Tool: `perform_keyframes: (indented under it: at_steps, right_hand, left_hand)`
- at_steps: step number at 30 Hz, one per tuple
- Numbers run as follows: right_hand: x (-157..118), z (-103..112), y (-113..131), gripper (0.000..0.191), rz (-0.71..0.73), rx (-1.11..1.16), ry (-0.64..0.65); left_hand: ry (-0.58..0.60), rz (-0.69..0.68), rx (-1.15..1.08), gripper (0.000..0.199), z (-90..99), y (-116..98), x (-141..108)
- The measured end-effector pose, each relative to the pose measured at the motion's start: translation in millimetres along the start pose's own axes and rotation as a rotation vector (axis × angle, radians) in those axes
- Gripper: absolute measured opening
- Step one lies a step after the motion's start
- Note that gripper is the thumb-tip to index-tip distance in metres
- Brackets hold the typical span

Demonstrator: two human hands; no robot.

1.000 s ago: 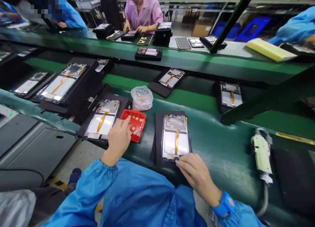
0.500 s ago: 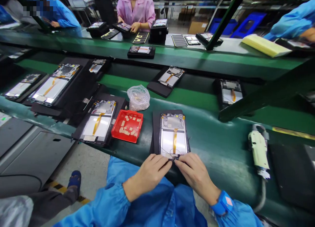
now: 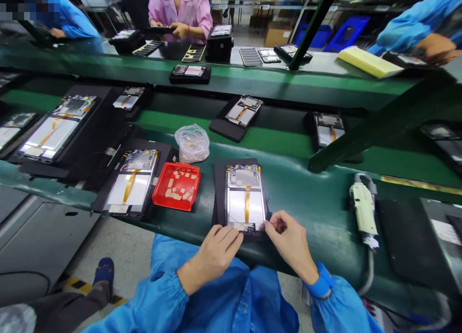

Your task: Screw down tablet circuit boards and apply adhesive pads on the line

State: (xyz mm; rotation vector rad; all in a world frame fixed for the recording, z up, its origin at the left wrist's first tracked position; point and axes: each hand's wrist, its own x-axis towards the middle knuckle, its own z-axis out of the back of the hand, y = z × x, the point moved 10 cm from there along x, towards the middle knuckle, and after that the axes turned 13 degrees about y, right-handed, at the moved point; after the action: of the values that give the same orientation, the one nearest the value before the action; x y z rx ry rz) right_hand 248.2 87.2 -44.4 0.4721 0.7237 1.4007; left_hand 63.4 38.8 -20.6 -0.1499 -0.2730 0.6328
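The Right Hand (image 3: 290, 241) Moved to the Corner of the Device (image 3: 236, 203)

The device lay on a dark pad (image 3: 219, 198), upon the green bench (image 3: 299, 193). Half a second earlier, both hands had met near the middle of its lower edge; now they were apart. The right hand had gone to the lower right corner, where its thumb and index finger stood close together. Whether they pinched something thin, it could not be told. The left hand (image 3: 218, 251) stayed by the lower left part of the edge, its fingers bent; if it grasped anything, one could not tell either. The red tray (image 3: 173, 204), with small pale pieces (image 3: 173, 195) inside, was to the left of the device, and no hand was in it. This change probably meant that the work remained at the lower end, with the right corner receiving attention.
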Motion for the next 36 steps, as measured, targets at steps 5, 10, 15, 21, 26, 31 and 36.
perform_keyframes:
  at_steps: [5, 10, 15, 21, 26, 31, 36]
  right_hand:
    - [-13.1, 3.1, 29.1, 0.016, 0.252, 0.109, -0.010]
    - [5.6, -14.5, 23.3, 0.016, 0.102, 0.464, 0.253]
    - [10.0, -15.7, 14.0, 0.023, 0.030, 0.519, 0.100]
    - [7.9, 13.9, -3.8, 0.027, 0.011, 0.454, -0.106]
    - [-45.4, 73.5, 35.7, 0.027, 0.369, -0.260, -0.538]
    - [-61.4, -27.3, 68.7, 0.047, 0.628, -0.653, 0.082]
    - [-60.7, -54.1, 70.1, 0.050, 0.548, -0.819, 0.053]
  left_hand:
    - [0.012, -0.001, 0.024, 0.040, -6.4, -0.2, -3.8]
    - [-0.017, -0.045, 0.083, 0.036, 1.1, -4.4, -2.2]
    - [-0.016, -0.070, 0.091, 0.033, 3.0, -6.0, 0.3]
    - [-0.028, -0.062, 0.085, 0.034, 2.7, -5.3, 0.4]
    - [-0.004, -0.066, 0.091, 0.034, -0.9, -6.5, -0.5]
    - [0.002, -0.056, 0.080, 0.032, -1.9, -3.5, 2.0]
    - [-0.039, -0.027, 0.084, 0.035, -1.0, -10.7, 2.6]
